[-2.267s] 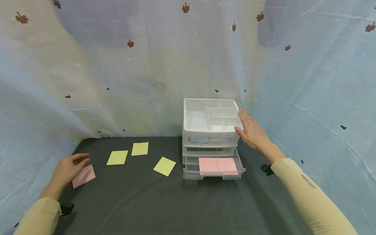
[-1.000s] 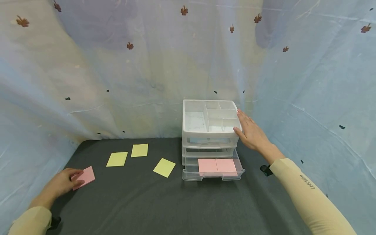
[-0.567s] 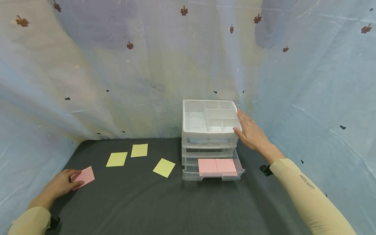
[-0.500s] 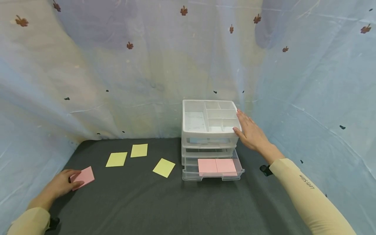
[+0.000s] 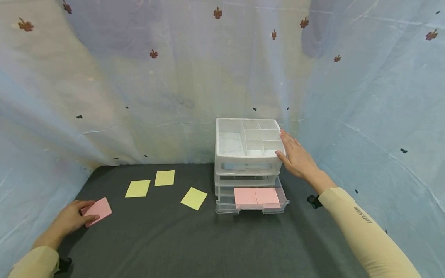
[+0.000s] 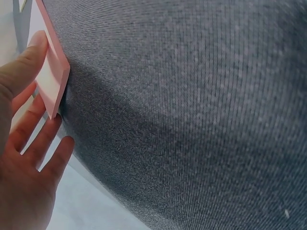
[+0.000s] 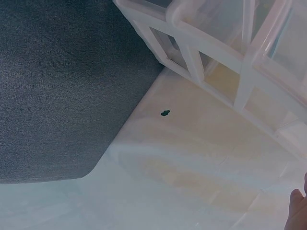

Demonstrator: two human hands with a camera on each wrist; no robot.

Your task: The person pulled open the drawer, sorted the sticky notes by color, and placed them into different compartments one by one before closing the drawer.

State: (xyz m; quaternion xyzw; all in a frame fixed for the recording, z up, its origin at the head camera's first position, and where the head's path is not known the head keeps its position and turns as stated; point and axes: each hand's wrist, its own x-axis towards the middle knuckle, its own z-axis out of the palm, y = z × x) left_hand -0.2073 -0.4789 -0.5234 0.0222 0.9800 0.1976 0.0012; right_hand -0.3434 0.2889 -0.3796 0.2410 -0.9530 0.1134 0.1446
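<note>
At the left end of the table my left hand (image 5: 71, 218) pinches a pink sticky-note pad (image 5: 100, 209). In the left wrist view the thumb of my left hand (image 6: 29, 158) lies on the face of the pink pad (image 6: 49, 79), fingers at its edge and behind it. My right hand (image 5: 299, 158) rests with straight fingers against the right side of a white drawer organizer (image 5: 250, 157). Its bottom drawer (image 5: 227, 210) is pulled out, with two pink sticky-note pads (image 5: 246, 196) side by side inside. The right wrist view has the organizer's side frame (image 7: 220, 60) and only part of the hand (image 7: 298, 211).
Three yellow sticky-note pads, a left one (image 5: 138, 189), a back one (image 5: 164, 178) and a right one (image 5: 194, 198), lie on the dark cloth (image 5: 167, 247) between my left hand and the organizer. A patterned curtain (image 5: 187, 85) hangs behind and on both sides.
My left hand has come down onto the pink pad from above, taken hold of it, and most recently shifted it slightly. The right hand has stayed on the organizer.
</note>
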